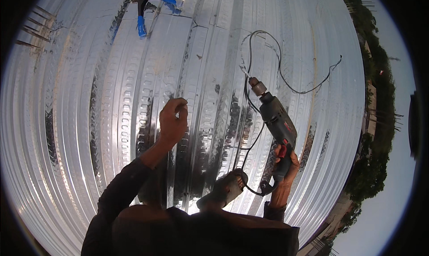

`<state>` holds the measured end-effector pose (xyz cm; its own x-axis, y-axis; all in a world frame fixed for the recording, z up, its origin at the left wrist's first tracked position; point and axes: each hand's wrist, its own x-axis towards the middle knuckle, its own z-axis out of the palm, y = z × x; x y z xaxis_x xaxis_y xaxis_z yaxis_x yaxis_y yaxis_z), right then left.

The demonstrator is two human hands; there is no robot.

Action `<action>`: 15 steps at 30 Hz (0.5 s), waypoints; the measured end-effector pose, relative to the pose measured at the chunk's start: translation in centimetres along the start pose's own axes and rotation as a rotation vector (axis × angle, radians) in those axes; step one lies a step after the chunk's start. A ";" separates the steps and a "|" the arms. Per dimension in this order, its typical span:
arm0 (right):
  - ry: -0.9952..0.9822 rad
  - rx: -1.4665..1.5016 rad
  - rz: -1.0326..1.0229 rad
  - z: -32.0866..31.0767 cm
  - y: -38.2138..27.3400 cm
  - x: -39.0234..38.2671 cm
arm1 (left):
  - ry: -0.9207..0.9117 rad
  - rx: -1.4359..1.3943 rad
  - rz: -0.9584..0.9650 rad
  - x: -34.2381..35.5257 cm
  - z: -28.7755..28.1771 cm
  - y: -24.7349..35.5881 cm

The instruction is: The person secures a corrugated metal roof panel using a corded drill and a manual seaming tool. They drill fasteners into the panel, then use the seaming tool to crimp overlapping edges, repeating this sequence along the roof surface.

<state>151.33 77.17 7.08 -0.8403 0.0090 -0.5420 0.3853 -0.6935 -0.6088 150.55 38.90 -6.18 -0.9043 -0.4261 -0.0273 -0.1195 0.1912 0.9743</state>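
Note:
My right hand (288,166) is wrapped round the handle of a dark power drill (279,120) with a red trigger. Its metal chuck (257,86) points up and to the left, above the sheeting, with a thin bit at its tip. A black cable (280,62) loops from the drill past my foot and across the metal. Left of the drill, my left hand (173,124) hovers over the ribbed metal sheets (203,82) with curled fingers and the thumb close to them. Anything pinched there is too small to make out.
A hand riveter (145,8) with blue grips lies at the far left on the sheeting. My foot (225,189) rests on the ribs near the drill's handle. Metal rods (38,28) stick out at the far left edge. Trees (368,166) stand beyond the right edge.

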 end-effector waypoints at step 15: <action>-0.108 0.849 -0.017 -19.1 9.3 7.3 | -0.186 0.323 -0.020 -1.8 -1.9 -0.6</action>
<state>156.07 84.59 -13.61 -0.8920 -0.0142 -0.4519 -0.0081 -0.9988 0.0474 153.07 37.87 -6.27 -0.9560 -0.2699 -0.1148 -0.2341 0.4663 0.8531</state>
